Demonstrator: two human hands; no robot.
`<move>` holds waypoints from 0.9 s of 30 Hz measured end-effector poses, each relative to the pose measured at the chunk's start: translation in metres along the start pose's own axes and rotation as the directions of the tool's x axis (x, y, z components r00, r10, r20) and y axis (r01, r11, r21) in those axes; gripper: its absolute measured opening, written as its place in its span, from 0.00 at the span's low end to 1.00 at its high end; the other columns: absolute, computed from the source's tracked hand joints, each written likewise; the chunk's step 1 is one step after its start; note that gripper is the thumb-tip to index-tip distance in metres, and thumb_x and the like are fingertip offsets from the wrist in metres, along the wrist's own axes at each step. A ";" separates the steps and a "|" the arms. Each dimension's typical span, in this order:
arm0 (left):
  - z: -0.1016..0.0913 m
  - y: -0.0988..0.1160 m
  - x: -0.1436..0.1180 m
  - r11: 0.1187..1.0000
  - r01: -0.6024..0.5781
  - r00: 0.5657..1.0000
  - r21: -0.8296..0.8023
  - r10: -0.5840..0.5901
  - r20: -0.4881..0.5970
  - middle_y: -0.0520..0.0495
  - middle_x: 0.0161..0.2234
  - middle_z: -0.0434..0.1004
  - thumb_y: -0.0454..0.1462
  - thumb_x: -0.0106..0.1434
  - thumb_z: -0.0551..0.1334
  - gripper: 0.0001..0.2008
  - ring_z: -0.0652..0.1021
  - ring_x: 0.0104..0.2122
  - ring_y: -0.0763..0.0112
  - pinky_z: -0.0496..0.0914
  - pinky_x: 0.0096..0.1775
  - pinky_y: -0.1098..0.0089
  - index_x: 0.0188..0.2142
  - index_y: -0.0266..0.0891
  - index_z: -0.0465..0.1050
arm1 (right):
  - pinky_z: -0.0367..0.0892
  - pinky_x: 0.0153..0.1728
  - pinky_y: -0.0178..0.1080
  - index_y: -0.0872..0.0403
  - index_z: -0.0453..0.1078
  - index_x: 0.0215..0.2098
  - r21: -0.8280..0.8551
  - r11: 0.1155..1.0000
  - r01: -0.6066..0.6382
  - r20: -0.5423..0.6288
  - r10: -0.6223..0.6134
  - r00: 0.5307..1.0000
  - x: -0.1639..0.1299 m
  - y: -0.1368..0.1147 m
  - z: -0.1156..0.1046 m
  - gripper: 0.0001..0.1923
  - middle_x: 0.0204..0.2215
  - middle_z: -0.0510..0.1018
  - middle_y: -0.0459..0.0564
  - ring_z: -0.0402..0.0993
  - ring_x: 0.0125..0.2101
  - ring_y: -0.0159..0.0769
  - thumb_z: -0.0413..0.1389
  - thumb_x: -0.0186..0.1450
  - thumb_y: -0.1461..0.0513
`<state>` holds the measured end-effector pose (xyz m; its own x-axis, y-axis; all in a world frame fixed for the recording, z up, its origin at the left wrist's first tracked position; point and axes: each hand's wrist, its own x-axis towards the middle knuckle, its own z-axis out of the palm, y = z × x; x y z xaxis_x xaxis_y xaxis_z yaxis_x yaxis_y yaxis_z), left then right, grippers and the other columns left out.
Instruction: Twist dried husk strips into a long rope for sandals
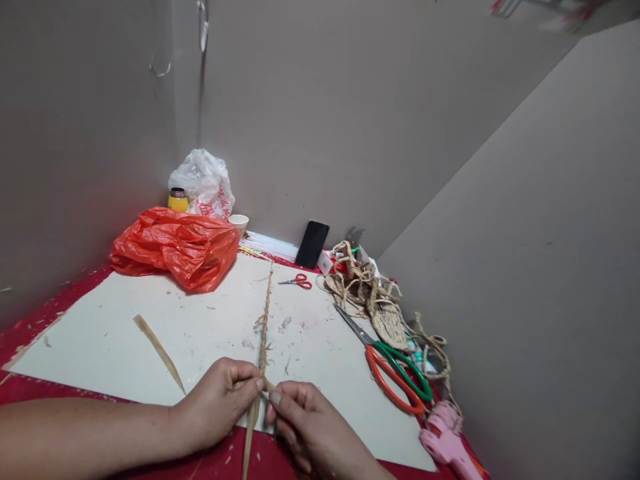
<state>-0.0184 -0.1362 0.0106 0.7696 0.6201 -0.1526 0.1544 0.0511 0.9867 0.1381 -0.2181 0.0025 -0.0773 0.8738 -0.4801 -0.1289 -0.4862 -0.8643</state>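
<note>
A twisted straw rope (265,313) runs in a thin line from the back of the white board (125,327) toward me. My left hand (220,400) pinches its near end between thumb and fingers. My right hand (305,427) meets it from the right and grips the loose straw strands at the same spot. A flat straw strip (250,440) hangs down from between the hands over the red table edge. Another loose straw strip (159,352) lies on the board just left of my left hand.
Large scissors (395,373) with orange and green handles lie right of the hands, a pink tool (447,440) below them. A pile of woven straw pieces (370,297), small red scissors (299,281), a black phone (313,244), a red plastic bag (175,247), a white bag (203,181), a jar (179,199) and a paper cup (239,223) stand at the back. Grey walls close in on three sides.
</note>
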 end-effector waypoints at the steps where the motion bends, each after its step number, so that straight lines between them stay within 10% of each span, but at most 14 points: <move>1: 0.000 -0.001 0.000 1.000 0.000 1.000 0.005 0.000 -0.001 0.51 0.21 0.71 0.46 0.61 0.55 0.19 0.65 0.23 0.76 0.60 0.28 0.75 0.24 0.34 0.73 | 0.41 0.08 0.27 0.56 0.65 0.25 -0.029 0.999 0.021 -0.025 -0.021 0.999 0.001 0.001 0.002 0.20 0.09 0.57 0.34 0.45 0.07 0.21 0.51 0.61 0.48; 10: 0.003 -0.005 0.001 0.966 0.019 0.992 -0.259 0.013 0.123 0.47 0.26 0.75 0.46 0.60 0.57 0.17 0.72 0.29 0.70 0.65 0.37 0.70 0.26 0.34 0.72 | 0.47 0.15 0.30 0.54 0.60 0.19 -0.336 0.933 0.131 -0.253 -0.223 0.941 -0.004 0.003 0.026 0.24 0.09 0.57 0.39 0.51 0.11 0.26 0.44 0.64 0.46; 18: 0.006 -0.001 -0.001 0.953 0.101 0.992 -0.285 -0.074 0.104 0.54 0.19 0.64 0.45 0.56 0.59 0.16 0.62 0.24 0.76 0.58 0.30 0.74 0.22 0.35 0.68 | 0.44 0.21 0.38 0.54 0.68 0.26 -0.985 0.171 0.015 -0.089 -0.584 0.807 -0.006 0.015 0.029 0.16 0.18 0.77 0.53 0.69 0.15 0.36 0.43 0.67 0.63; 27: 0.014 -0.011 -0.003 0.930 0.170 0.979 -0.326 -0.197 -0.048 0.54 0.20 0.63 0.52 0.47 0.64 0.23 0.60 0.24 0.76 0.54 0.29 0.73 0.27 0.32 0.70 | 0.41 0.18 0.40 0.58 0.71 0.32 -0.995 -0.084 -0.059 -0.015 -0.456 0.890 -0.009 -0.008 0.052 0.12 0.21 0.80 0.55 0.77 0.20 0.43 0.45 0.64 0.69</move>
<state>-0.0137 -0.1490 -0.0002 0.6934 0.6349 -0.3406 0.0725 0.4088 0.9097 0.0885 -0.2222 0.0215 0.0045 0.9993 -0.0358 0.9988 -0.0062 -0.0483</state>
